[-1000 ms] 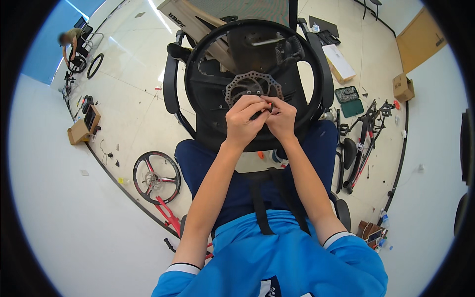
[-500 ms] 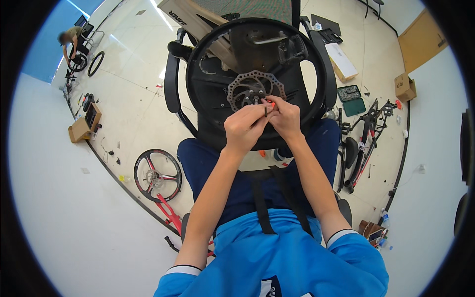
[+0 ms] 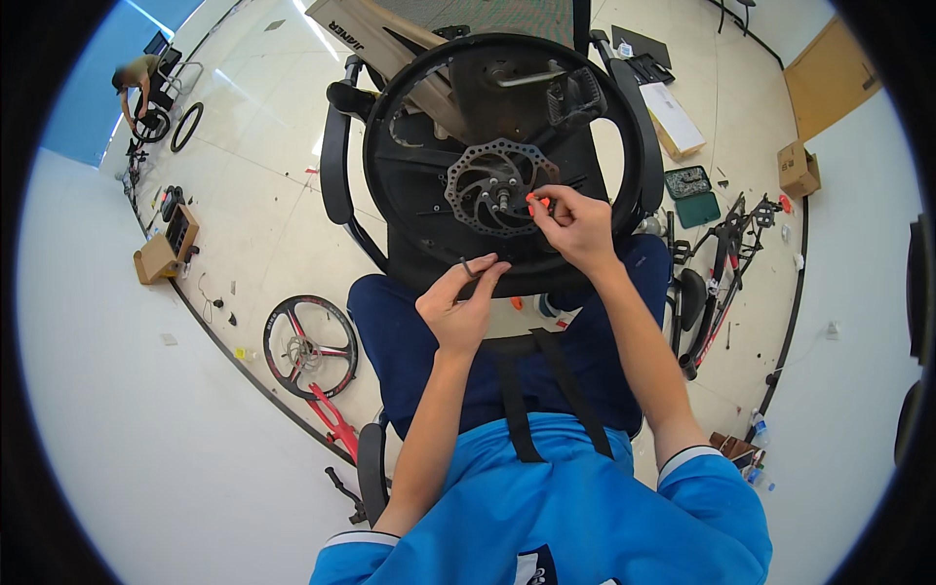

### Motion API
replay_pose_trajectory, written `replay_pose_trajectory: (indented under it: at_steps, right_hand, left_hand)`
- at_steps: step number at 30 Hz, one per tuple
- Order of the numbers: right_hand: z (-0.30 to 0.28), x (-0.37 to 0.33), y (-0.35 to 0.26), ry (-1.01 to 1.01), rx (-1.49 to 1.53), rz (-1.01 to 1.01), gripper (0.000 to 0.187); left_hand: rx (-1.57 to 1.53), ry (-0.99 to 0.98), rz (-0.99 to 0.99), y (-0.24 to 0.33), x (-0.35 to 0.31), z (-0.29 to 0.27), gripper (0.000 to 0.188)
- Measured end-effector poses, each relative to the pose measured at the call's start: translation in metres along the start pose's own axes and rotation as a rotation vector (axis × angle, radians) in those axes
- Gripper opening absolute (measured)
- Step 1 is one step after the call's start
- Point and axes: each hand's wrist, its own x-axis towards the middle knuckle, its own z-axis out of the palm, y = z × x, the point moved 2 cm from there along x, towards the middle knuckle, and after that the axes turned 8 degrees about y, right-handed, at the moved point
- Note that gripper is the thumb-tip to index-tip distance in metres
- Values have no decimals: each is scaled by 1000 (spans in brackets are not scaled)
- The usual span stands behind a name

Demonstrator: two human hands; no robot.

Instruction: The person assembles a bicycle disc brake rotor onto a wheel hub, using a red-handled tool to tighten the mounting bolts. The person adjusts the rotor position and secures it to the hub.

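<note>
A black bicycle wheel (image 3: 374, 185) lies flat in front of me on a black chair (image 3: 336, 175). At its middle is a silver brake disc (image 3: 455, 190) with holes around its ring, and the axle (image 3: 503, 201) stands up from the hub. My left hand (image 3: 456, 307), at the wheel's near edge, pinches a short dark rod (image 3: 466, 265) between thumb and fingertips. Just right of the axle, over the disc, my right hand (image 3: 581, 230) grips a small orange-red piece (image 3: 533, 203); my fingers cover most of it, so its kind is unclear.
Beyond the wheel lie a beige bicycle frame (image 3: 366, 34) and a pedal (image 3: 577, 96). On the floor are a spoked wheel (image 3: 283, 341), a red frame (image 3: 336, 424), an open green case (image 3: 698, 210), a dark bicycle frame (image 3: 721, 273) and cardboard boxes (image 3: 799, 172). A person (image 3: 138, 86) works far left.
My hands have moved apart. The left has drawn back toward me with the dark rod; the right has shifted slightly right with the orange-red piece. The axle is now uncovered.
</note>
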Motion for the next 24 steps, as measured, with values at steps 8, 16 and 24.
replay_pose_trajectory:
  at_steps: [8,16,24]
  right_hand:
    - [49,-96,-2,158,1322,1408,17]
    - [69,-71,-13,-68,1387,1262,23]
    - [69,-51,-9,-90,1420,1297,20]
  left_hand:
    - [-10,-31,39,-19,2,0,17]
    - [25,-130,338,-24,25,2,18]
    - [65,-121,382,-26,33,9,16]
